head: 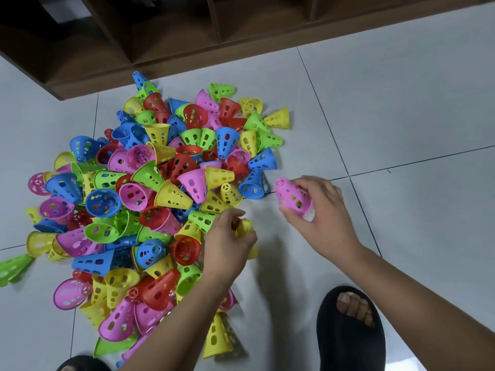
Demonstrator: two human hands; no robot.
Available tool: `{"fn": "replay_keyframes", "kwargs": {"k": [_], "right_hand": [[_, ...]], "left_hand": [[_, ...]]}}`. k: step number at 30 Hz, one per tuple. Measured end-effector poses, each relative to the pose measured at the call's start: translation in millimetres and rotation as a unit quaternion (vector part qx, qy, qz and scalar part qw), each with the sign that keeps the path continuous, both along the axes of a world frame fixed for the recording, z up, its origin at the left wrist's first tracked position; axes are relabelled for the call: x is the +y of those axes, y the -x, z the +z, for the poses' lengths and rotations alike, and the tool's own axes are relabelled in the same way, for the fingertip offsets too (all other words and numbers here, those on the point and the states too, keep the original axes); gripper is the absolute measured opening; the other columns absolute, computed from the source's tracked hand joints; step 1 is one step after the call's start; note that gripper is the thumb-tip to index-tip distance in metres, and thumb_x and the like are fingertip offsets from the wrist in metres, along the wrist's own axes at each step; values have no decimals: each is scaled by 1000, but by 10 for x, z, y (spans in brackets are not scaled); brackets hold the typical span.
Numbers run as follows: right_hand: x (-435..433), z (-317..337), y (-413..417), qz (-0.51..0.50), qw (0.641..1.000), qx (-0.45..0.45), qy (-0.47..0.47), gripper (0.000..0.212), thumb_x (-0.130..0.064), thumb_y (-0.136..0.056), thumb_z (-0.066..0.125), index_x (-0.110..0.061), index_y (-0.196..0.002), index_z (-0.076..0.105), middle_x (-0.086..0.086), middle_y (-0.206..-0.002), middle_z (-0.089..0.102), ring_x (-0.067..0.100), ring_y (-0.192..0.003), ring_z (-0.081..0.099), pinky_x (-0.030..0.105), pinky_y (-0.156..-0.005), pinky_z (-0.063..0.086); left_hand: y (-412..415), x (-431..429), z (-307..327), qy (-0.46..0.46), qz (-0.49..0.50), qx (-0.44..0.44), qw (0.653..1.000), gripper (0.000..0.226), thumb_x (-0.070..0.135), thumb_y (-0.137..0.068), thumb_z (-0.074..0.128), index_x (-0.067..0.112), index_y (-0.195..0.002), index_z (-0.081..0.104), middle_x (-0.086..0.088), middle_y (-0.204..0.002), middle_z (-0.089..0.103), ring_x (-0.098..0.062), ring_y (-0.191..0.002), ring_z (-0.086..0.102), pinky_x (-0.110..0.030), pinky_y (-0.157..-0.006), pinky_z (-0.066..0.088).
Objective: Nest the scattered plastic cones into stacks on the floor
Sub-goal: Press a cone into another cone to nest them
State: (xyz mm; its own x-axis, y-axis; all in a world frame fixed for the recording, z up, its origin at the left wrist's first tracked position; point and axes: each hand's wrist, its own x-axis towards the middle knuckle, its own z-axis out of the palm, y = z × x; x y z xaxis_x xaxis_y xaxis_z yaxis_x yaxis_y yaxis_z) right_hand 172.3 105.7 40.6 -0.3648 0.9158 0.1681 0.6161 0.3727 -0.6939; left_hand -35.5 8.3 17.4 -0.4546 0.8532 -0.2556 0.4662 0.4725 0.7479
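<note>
The right hand (318, 210) hangs at three o'clock from the heap, its fingers (304, 183) curled over a pink cone (293, 196) with the thumb underneath. The cone's narrow tip points toward ten o'clock and its wide mouth faces the palm, where a sliver of yellow-green rim shows just beneath it. The left hand (227, 242) is at the heap's four o'clock edge, fingers bent around a yellow cone (244, 228) that is blurred, so I cannot tell exactly how they sit on it. The pile of cones (150, 188) spreads over the floor (401, 116) in pink, blue, red, yellow and green. Each cone is thin, glossy plastic, tapered, open at the wide end, flat at the small end and pierced with oval holes. They lie every which way, some on their sides, some mouth up, several partly slipped into one another. One green cone (13, 267) lies apart at the heap's eight o'clock. The floor is smooth pale grey tile with dark joints. At twelve o'clock stands a dark wooden shelf unit (187, 36) with open, shadowed compartments. A black slipper (351, 330) with bare toes showing sits at five o'clock, and another slipper (80, 364) peeks in at the bottom edge.
</note>
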Motion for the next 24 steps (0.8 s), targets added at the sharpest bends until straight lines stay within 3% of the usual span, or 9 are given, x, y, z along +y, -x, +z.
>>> {"fn": "replay_keyframes", "kwargs": {"k": [5, 12, 17, 24], "right_hand": [[141, -164, -106, -39, 997, -3, 63, 52, -37, -94, 77, -22, -140, 56, -3, -145, 56, 14, -137, 45, 37, -112, 36], [68, -521, -226, -42, 992, -43, 108, 55, -41, -87, 83, -33, -133, 53, -10, -134, 61, 20, -121, 54, 40, -99, 46], [-69, -656, -330, -45, 988, -53, 134, 64, -24, -85, 82, -31, -139, 50, -8, -134, 58, 21, -121, 53, 39, -99, 48], [-309, -859, -387, -38, 974, -135, 176, 23, -26, -88, 73, -17, -101, 57, -2, -103, 56, 27, -97, 60, 39, -75, 50]], "left_hand": [[-146, 294, 243, -93, -17, -33, 995, 36, 20, -88, 85, 32, -117, 67, 13, -111, 66, 2, -100, 61, -12, -81, 47], [-432, 654, 494, -178, -35, -56, 982, 36, 26, -90, 85, 34, -115, 62, 14, -117, 65, -2, -112, 62, -18, -89, 51], [-631, 801, 375, -178, -101, -26, 978, 35, 20, -89, 83, 26, -118, 63, 11, -116, 61, -7, -107, 62, -31, -92, 55], [-590, 699, 101, -106, -183, 7, 977, 45, 22, -89, 81, 28, -129, 60, 14, -127, 61, 3, -113, 57, -25, -93, 52]]}}
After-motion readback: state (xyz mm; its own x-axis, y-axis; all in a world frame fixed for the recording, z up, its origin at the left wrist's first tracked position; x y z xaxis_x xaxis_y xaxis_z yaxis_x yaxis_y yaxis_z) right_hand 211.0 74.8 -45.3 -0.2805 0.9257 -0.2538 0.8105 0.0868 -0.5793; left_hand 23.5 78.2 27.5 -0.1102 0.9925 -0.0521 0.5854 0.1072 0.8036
